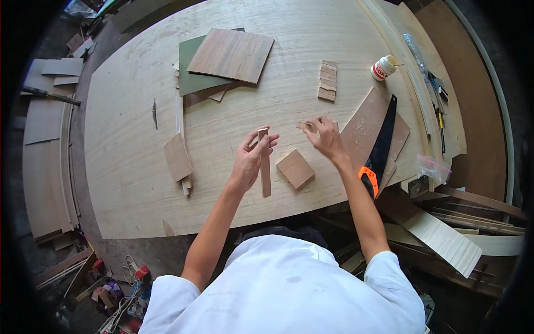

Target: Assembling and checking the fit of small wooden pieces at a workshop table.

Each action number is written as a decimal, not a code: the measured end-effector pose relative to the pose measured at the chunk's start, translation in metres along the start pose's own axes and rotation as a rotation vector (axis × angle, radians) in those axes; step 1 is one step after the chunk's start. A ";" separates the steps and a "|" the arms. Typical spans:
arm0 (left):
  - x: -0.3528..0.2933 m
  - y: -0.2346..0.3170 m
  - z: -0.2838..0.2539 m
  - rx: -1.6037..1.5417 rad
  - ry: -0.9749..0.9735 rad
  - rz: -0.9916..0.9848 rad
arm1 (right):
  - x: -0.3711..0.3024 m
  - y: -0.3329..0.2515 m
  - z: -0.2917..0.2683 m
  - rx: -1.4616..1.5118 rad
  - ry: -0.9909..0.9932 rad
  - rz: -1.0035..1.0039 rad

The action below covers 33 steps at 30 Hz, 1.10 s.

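My left hand (254,154) is closed around a narrow wooden strip (265,175), its lower end pointing toward me. To the right, my right hand (327,137) pinches a small wooden piece (305,127) between thumb and fingertips, above the table. Between my two hands lies a square wooden block (296,168), turned at an angle. Farther back, a row of several small wooden pieces (327,81) sits side by side. Right of my right forearm, a handsaw (382,136) with an orange and black handle rests on a sawdust-strewn board (357,121).
A white and red glue bottle (384,68) leans at the back right. Stacked panels (232,54) lie at the back left, with a serrated blade (154,114) and a small board (178,157) nearer. Long strips (409,72) edge the table (128,183) on the right. Offcuts (439,231) pile below.
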State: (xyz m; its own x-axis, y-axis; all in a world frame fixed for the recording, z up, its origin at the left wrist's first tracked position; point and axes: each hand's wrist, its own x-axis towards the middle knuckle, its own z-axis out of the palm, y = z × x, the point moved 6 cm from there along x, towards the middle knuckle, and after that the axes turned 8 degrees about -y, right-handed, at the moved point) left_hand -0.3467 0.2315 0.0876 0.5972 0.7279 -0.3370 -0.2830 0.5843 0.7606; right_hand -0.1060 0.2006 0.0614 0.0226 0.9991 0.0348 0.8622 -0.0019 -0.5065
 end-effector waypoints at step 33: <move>-0.034 0.056 0.097 0.065 -0.380 0.265 | -0.075 -0.142 -0.137 0.617 0.364 -0.054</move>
State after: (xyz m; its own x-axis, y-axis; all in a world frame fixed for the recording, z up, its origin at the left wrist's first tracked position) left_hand -0.3099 0.2043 0.1953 0.7466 0.6590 0.0916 -0.4223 0.3631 0.8306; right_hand -0.1609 0.1202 0.2489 0.2482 0.9198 0.3041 0.4261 0.1782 -0.8869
